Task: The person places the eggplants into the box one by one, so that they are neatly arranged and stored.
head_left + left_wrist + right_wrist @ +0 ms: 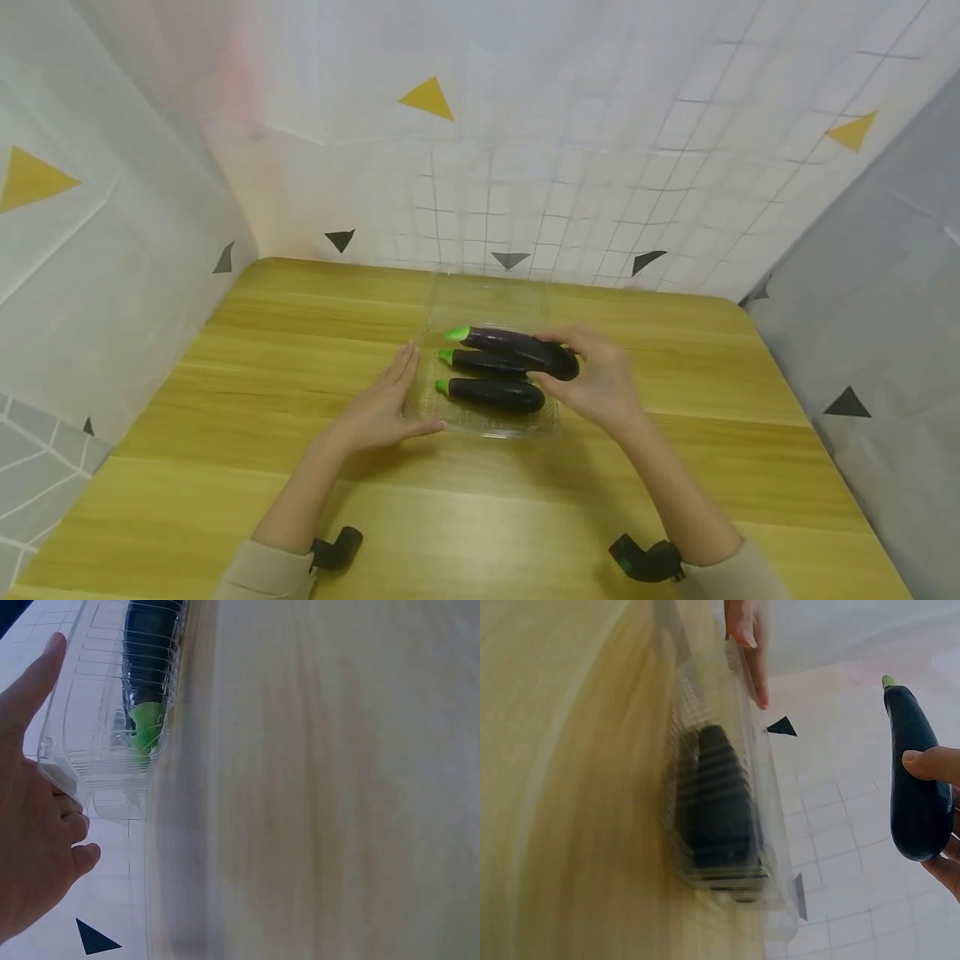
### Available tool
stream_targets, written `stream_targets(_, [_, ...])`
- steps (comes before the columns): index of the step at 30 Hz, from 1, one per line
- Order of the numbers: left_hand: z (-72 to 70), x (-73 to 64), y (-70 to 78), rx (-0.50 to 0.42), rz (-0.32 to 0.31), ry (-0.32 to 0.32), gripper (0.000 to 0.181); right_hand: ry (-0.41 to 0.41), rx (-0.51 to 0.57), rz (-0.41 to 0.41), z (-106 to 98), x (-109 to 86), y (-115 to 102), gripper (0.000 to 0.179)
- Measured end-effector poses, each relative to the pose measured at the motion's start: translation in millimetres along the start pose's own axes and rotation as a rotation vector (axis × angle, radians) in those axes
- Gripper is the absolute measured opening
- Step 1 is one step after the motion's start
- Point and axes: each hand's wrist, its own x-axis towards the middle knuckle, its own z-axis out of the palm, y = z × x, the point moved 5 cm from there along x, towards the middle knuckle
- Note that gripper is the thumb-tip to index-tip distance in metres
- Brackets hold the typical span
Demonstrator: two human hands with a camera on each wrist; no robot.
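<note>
A clear plastic clamshell box (480,423) lies with its lid (487,300) folded back on the table. Inside it are two dark eggplants, the nearer eggplant (495,395) and the one behind it (483,363), green stem ends to the left. My right hand (600,375) holds a third eggplant (498,340) by its thick end, thumb on one side and fingers on the other. The right wrist view shows this held eggplant (915,780) raised above the box. My left hand (382,408) touches the box's left side with its fingers straight and thumb spread.
The wooden table (465,517) reaches back to a white sheet wall (360,183) with printed triangles and grid lines. Grey-white sheets (885,317) stand at both sides. Small black devices (645,560) are strapped at both wrists.
</note>
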Motion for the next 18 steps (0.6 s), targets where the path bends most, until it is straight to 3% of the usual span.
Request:
stream_targets(12, [1.7,0.0,-0.8,0.008,0.019,0.011,0.119,-0.118,-0.059,0.004,31.5,-16.6,3.7,0.046])
stream_targets(18, [0.9,0.3,0.1,0.015,0.023,0.009,0.120,-0.188,-0.040,0.036,44.0,-26.1,10.0,0.045])
